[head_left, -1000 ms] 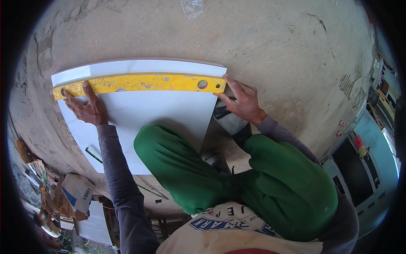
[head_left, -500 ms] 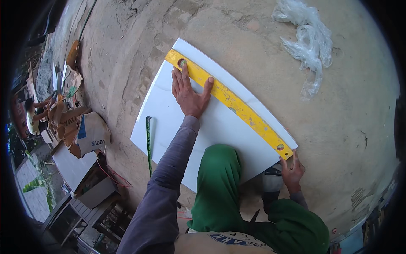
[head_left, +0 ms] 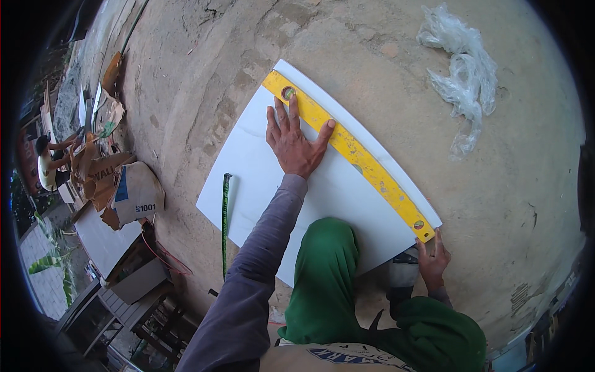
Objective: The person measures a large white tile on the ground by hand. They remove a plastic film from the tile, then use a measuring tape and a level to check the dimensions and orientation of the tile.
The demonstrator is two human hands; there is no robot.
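Observation:
A long yellow spirit level (head_left: 359, 160) lies slantwise along the far right edge of a large white tile or panel (head_left: 260, 164). A narrow white strip shows beyond it. My left hand (head_left: 299, 146) is open, its fingers spread; fingertips and thumb press on the far half of the level. At the level's near end, my right hand (head_left: 434, 263) reaches up with fingers apart, touching the level's tip and the panel's corner. Nothing shows between those fingers. A dark green, tape-like strip (head_left: 225, 217) lies across the panel's left edge. My green-trousered knee is over the panel.
Crumpled clear plastic (head_left: 465, 80) lies on the rough concrete floor (head_left: 372, 68) at the far right. To the left are a torn paper sack (head_left: 139, 195), cardboard scraps, a white-topped board (head_left: 108, 239) and dark slatted furniture (head_left: 127, 304). Another person (head_left: 48, 164) sits at the far left.
The panel, level and both hands appear slightly further right and lower in view, as does the plastic. The left hand's fingers have spread a little; both hands stay at the level.

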